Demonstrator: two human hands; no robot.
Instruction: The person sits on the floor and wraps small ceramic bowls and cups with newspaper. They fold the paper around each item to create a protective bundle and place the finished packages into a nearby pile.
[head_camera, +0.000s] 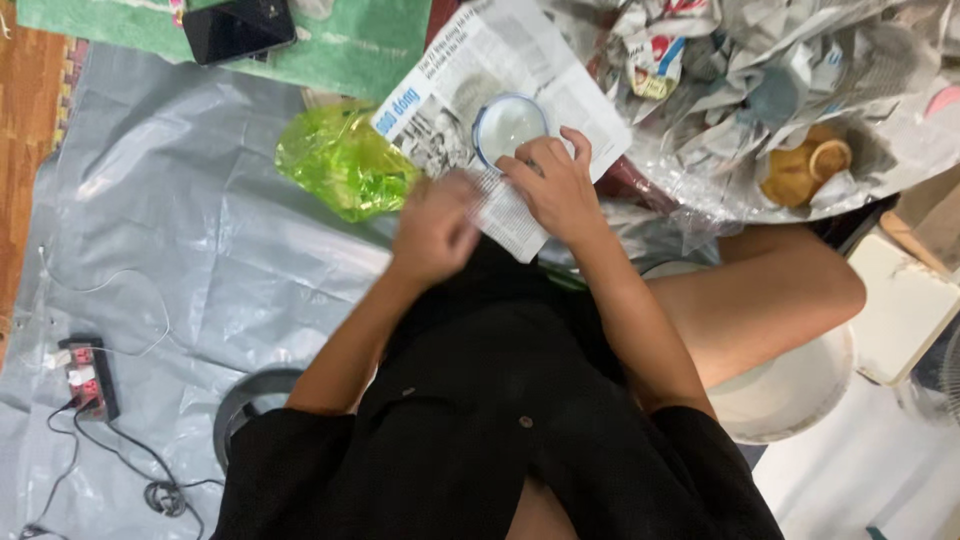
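A small white bowl (508, 126) with a blue rim lies on a sheet of newspaper (470, 70) in front of me. My right hand (553, 185) rests on the bowl's near edge and presses it onto the paper. My left hand (432, 230) is blurred and grips the near edge of the same newspaper sheet, just left of the right hand. Both hands work above my lap, over the grey plastic sheet (180, 200).
A crumpled green plastic bag (340, 160) lies left of the newspaper. A heap of crumpled newspaper with wrapped pieces (760, 90) fills the upper right. A dark phone (238, 28) lies on a green mat at the top. A power strip (88, 378) with cables sits lower left.
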